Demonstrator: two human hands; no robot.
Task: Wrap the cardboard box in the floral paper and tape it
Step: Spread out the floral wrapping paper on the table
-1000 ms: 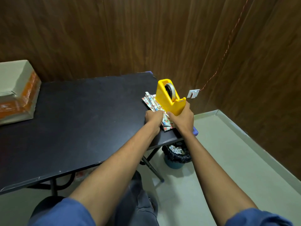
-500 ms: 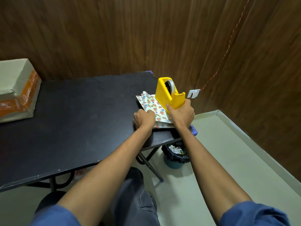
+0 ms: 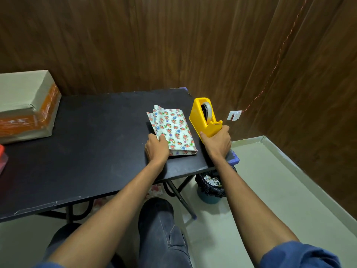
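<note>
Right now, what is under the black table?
Under the black table are its dark metal legs, a blue bin with a black liner, and scraps of paper on the floor. The tabletop hides the rest.

We see white floral paper (image 3: 174,130) with red and blue blooms, a yellow tape dispenser (image 3: 204,118), black worktop (image 3: 92,144).
</note>
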